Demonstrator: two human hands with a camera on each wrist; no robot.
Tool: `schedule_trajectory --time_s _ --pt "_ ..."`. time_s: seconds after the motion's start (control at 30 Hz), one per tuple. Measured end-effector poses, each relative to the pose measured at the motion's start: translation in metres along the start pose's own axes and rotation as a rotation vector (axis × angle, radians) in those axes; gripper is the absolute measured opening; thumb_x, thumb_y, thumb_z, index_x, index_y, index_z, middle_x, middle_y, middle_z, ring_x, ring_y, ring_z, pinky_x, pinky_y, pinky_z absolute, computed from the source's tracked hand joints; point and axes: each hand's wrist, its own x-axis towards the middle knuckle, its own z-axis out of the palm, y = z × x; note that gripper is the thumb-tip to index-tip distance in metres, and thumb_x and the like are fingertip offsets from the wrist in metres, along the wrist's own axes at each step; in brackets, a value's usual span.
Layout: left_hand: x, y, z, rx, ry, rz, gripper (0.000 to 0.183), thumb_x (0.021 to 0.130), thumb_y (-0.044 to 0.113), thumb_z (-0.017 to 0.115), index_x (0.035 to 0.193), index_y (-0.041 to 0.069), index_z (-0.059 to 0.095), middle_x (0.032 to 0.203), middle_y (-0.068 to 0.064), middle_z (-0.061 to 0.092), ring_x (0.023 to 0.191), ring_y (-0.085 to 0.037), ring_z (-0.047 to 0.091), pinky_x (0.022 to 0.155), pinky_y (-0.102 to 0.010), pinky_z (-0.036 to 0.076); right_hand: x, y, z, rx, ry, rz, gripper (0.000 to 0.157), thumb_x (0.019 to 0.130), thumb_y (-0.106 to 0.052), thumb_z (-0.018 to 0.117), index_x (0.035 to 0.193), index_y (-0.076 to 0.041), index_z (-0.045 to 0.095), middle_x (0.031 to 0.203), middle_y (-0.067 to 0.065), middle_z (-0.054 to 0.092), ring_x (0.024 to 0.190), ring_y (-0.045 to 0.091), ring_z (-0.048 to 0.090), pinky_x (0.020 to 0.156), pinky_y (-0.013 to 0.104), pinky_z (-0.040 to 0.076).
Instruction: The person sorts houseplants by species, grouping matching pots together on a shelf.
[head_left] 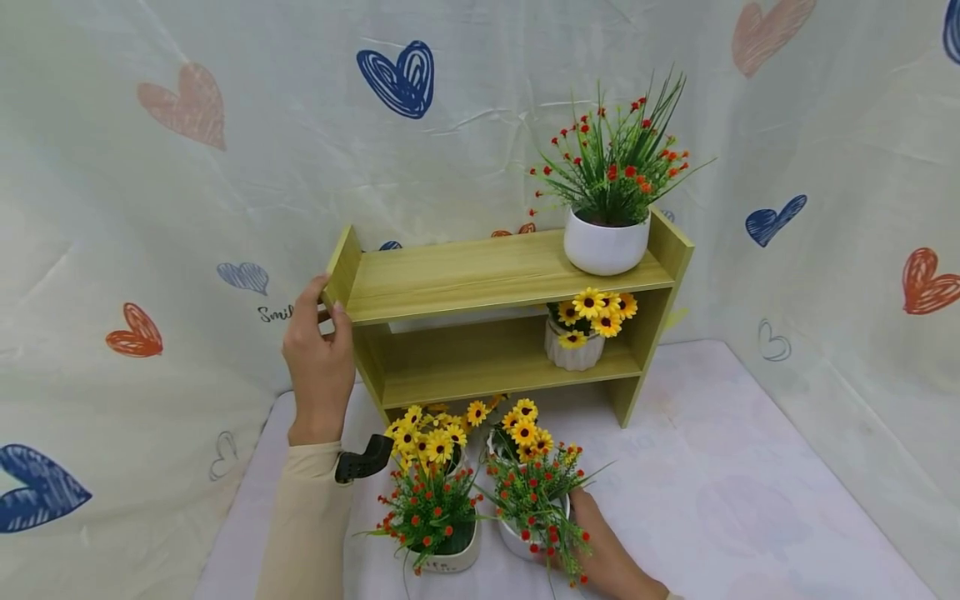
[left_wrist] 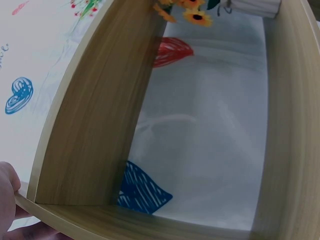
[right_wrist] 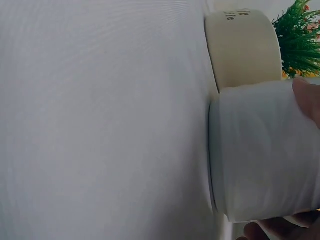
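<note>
My left hand (head_left: 318,367) pinches the left side panel of a two-tier wooden shelf (head_left: 450,275), thumb near the front edge and fingers around the outer side. In the left wrist view, part of that hand (left_wrist: 7,200) shows at the panel's edge. Low on the right, my right hand (head_left: 611,554) grips a white flowerpot (right_wrist: 265,155) with small red flowers (head_left: 536,492); the pot's base is on or very close to the tabletop. Left of it stands a cream oval pot (head_left: 453,557) with lettering and red flowers. Foliage hides some of the right fingers in the head view.
A white bowl-shaped pot (head_left: 606,246) of red flowers and grass stands on the shelf's top right. Below it is a ribbed pot (head_left: 573,354) of yellow daisies. More yellow daisies (head_left: 427,442) stand before the shelf. Heart-printed cloth (head_left: 480,108) hangs behind the table (head_left: 720,492).
</note>
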Motion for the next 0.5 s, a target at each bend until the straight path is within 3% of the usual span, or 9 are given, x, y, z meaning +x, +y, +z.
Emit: schedule_trajectory --time_s 0.33,0.5 --pt "0.0014 0.0006 -0.0009 -0.001 0.002 0.001 0.039 0.109 0.007 0.053 0.147 0.0 0.056 0.135 -0.028 0.064 0.109 -0.046 0.071 0.077 -0.06 0.064 0.0035 -0.0064 0.0067 0.055 -0.009 0.081 0.108 0.081 -0.04 0.092 0.158 0.005 0.031 0.153 0.017 0.044 0.146 0.031 0.038 0.124 0.046 0.033" --pt "0.0012 0.0002 -0.001 0.003 0.001 0.0 0.039 0.109 0.008 0.053 0.147 0.0 0.057 0.136 -0.027 0.064 0.109 -0.045 0.071 0.076 -0.06 0.064 0.0033 -0.0056 0.0095 0.046 0.039 0.088 0.099 0.077 -0.036 0.096 0.149 0.003 0.041 0.143 0.015 0.052 0.136 0.032 0.05 0.116 0.045 0.044"
